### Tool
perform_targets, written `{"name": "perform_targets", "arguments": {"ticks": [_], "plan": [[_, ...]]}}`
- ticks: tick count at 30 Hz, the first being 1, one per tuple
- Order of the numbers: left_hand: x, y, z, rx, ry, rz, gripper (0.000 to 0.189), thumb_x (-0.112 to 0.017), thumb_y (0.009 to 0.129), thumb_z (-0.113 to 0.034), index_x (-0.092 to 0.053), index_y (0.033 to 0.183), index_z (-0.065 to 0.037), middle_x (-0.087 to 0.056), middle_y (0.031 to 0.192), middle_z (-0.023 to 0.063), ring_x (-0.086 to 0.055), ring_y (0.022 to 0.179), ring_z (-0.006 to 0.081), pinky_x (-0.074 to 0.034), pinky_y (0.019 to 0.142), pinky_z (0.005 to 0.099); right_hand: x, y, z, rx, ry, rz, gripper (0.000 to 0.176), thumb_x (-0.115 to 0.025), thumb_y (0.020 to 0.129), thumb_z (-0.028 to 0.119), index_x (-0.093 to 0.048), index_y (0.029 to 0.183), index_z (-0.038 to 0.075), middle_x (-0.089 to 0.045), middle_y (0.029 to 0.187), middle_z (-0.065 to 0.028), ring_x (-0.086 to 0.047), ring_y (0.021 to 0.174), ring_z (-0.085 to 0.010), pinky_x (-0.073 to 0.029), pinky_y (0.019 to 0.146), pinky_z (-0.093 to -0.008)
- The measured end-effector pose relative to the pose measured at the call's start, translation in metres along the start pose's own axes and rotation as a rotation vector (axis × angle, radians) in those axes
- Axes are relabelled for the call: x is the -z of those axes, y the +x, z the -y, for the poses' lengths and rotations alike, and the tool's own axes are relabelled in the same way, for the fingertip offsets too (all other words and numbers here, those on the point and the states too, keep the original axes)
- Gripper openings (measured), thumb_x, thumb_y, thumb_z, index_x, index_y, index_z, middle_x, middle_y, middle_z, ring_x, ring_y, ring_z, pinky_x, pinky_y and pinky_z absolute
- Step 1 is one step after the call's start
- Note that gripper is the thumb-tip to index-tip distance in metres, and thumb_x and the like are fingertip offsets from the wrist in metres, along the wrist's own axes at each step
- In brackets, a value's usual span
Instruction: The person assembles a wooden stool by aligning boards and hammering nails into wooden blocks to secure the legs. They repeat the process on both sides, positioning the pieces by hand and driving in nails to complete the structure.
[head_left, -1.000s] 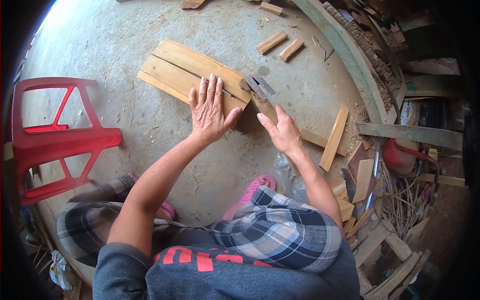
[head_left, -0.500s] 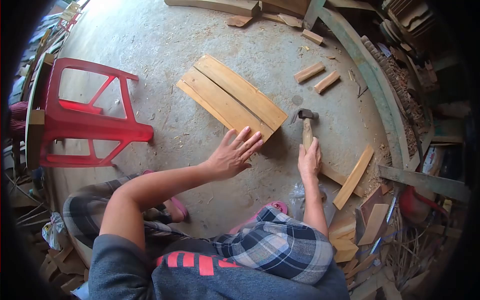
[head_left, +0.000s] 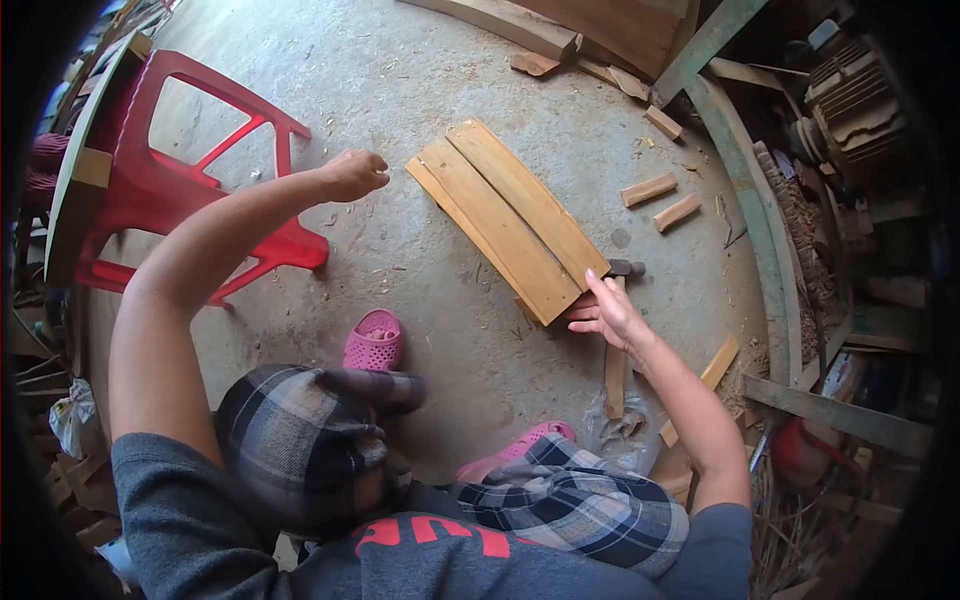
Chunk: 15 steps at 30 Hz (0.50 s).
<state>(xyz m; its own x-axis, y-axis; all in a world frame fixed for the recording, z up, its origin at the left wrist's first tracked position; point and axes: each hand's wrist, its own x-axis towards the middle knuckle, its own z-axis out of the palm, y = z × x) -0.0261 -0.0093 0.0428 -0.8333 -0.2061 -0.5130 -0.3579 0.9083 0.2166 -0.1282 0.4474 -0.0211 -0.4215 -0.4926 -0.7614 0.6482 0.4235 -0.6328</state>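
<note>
A wooden piece (head_left: 510, 215), two planks side by side with a narrow gap between them, rests on the concrete floor, with more wood showing under its lower edge. My right hand (head_left: 610, 312) is at its lower right corner, thumb by the top edge and fingers spread beside the end. The hammer (head_left: 627, 268) lies on the floor behind that hand, its handle partly hidden. Left of the piece, my left hand (head_left: 358, 176) hangs over the floor near the red stool, fingers curled; whether they hold anything small is hidden.
A red plastic stool (head_left: 230, 110) is at the left. Two small wood blocks (head_left: 649, 190) lie to the right of the planks. A green metal frame (head_left: 750, 190), a motor (head_left: 855, 100) and scrap wood line the right side. A plastic bag (head_left: 625, 435) lies near my foot.
My right hand has let go of the hammer and moved to the piece's corner. My left hand has left the planks and moved up and left. The view has shifted.
</note>
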Motion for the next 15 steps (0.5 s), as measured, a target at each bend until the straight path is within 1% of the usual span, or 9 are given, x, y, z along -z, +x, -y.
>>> {"name": "perform_targets", "arguments": {"ticks": [2,3,4,6,8,10,11,14,15], "plan": [[-0.001,0.025,0.004,0.037,-0.282,-0.009,0.05,-0.058,0.097,-0.034,-0.059,0.132,0.001,-0.066,0.122,0.0191,-0.063,0.113,0.0281,-0.049,0.096,0.0373,-0.007,0.004,0.005,-0.018,-0.028,-0.028,0.058,-0.046,0.102,0.05,-0.032,0.139,0.008,-0.054,0.124,-0.0266,-0.062,0.109,-0.0402,-0.055,0.086,-0.052],[-0.016,0.044,0.011,-0.016,-0.376,-0.148,0.047,-0.055,0.096,-0.037,-0.065,0.121,0.0,-0.069,0.115,0.0205,-0.065,0.11,0.0323,-0.048,0.098,0.0405,-0.01,0.006,0.006,-0.045,-0.057,-0.049,0.058,-0.045,0.103,0.05,-0.029,0.141,0.009,-0.053,0.127,-0.0275,-0.061,0.112,-0.0422,-0.054,0.089,-0.0542],[-0.019,0.057,0.009,-0.032,-0.381,-0.145,0.047,-0.055,0.096,-0.037,-0.065,0.121,0.0,-0.069,0.115,0.0205,-0.065,0.11,0.0323,-0.048,0.098,0.0405,-0.015,0.004,0.009,-0.044,-0.056,-0.065,0.058,-0.045,0.103,0.05,-0.029,0.141,0.009,-0.053,0.127,-0.0275,-0.061,0.112,-0.0422,-0.054,0.089,-0.0542],[-0.029,0.086,-0.002,-0.022,-0.798,-0.124,0.047,-0.056,0.096,-0.037,-0.065,0.123,0.0,-0.071,0.111,0.017,-0.067,0.104,0.027,-0.049,0.095,0.0389,-0.023,-0.003,0.011,0.004,-0.038,-0.118,0.058,-0.045,0.103,0.048,-0.028,0.136,0.004,-0.048,0.132,-0.0322,-0.06,0.114,-0.0461,-0.053,0.089,-0.0587],[-0.04,0.103,-0.01,0.022,-0.837,-0.082,0.041,-0.056,0.096,-0.031,-0.067,0.121,-0.001,-0.071,0.107,0.0152,-0.067,0.098,0.0223,-0.05,0.091,0.0368,-0.021,0.001,0.006,-0.026,-0.021,-0.144,0.055,-0.046,0.103,0.045,-0.03,0.136,0.004,-0.053,0.126,-0.0318,-0.063,0.109,-0.0453,-0.055,0.088,-0.0578],[-0.032,0.098,-0.022,0.037,-0.76,-0.028,0.036,-0.05,0.101,-0.026,-0.068,0.121,-0.002,-0.071,0.106,0.0091,-0.064,0.096,0.0164,-0.051,0.083,0.0336,-0.024,0.004,0.011,0.004,0.007,-0.182,0.052,-0.047,0.103,0.041,-0.033,0.132,0.001,-0.061,0.113,-0.0287,-0.07,0.091,-0.041,-0.061,0.074,-0.05],[-0.035,0.103,-0.022,0.075,-0.798,-0.096,0.034,-0.049,0.1,-0.024,-0.07,0.116,-0.002,-0.071,0.099,0.0091,-0.065,0.09,0.0188,-0.051,0.08,0.0347,-0.025,0.003,0.016,0.002,0.004,-0.192,0.052,-0.047,0.103,0.041,-0.033,0.132,0.001,-0.061,0.113,-0.0287,-0.07,0.091,-0.041,-0.061,0.074,-0.05],[-0.012,0.093,-0.026,0.166,-0.733,-0.009,0.035,-0.049,0.1,-0.024,-0.069,0.117,-0.002,-0.07,0.102,0.0096,-0.065,0.088,0.0198,-0.05,0.078,0.0358,-0.027,0.006,0.034,0.02,-0.108,-0.348,0.036,-0.053,0.102,0.035,-0.044,0.108,0.001,-0.065,0.094,-0.0235,-0.07,0.064,-0.0258,-0.062,0.052,-0.0334],[-0.013,0.093,-0.022,0.167,-0.739,-0.002,0.035,-0.049,0.1,-0.024,-0.069,0.117,-0.002,-0.07,0.102,0.0096,-0.065,0.088,0.0198,-0.05,0.078,0.0358,-0.031,0.006,0.045,0.028,-0.154,-0.388,0.035,-0.055,0.101,0.034,-0.044,0.108,0.001,-0.064,0.09,-0.0217,-0.07,0.063,-0.0248,-0.062,0.053,-0.0337]]}}
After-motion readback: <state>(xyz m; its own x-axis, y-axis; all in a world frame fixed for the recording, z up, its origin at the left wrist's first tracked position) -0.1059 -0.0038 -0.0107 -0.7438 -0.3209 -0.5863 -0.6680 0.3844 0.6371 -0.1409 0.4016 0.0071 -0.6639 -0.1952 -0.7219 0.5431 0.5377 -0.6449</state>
